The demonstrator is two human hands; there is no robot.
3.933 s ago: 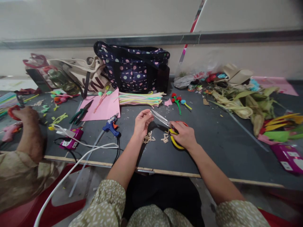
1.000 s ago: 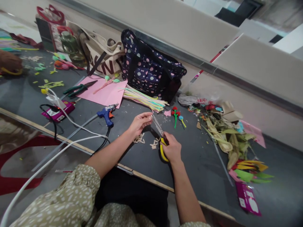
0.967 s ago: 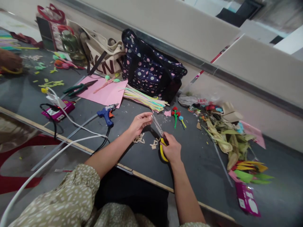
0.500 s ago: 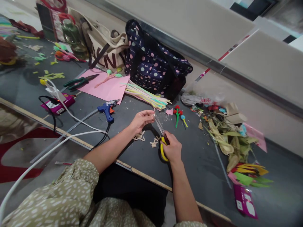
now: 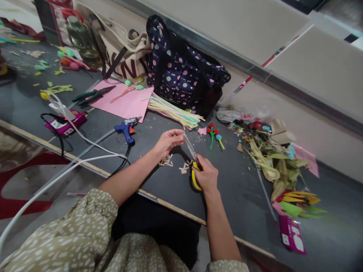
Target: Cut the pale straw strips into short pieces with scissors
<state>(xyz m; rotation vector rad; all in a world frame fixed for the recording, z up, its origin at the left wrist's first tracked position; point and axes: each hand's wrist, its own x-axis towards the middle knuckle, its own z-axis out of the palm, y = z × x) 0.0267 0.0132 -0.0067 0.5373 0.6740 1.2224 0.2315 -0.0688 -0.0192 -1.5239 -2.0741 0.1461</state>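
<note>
My right hand (image 5: 208,177) is closed round the yellow handles of a pair of scissors (image 5: 193,158), blades pointing up and left. My left hand (image 5: 168,141) pinches something small and pale at the blade tips; I cannot make out what it is. Below the hands, small tan cut pieces (image 5: 167,161) lie in two little heaps on the dark grey table (image 5: 244,189).
A blue glue gun (image 5: 125,129), pink paper (image 5: 124,102), green pliers (image 5: 90,95), pastel strips (image 5: 176,112), a dotted navy bag (image 5: 181,73) and a canvas bag (image 5: 121,56) lie left and behind. Dry husks (image 5: 272,166) and coloured scraps lie right. White cable (image 5: 56,181) crosses the table edge.
The view has tilted and swung left since the oldest frame. My hands keep the same hold; the scissors have shifted slightly and the other person's arm at the left has left the view.
</note>
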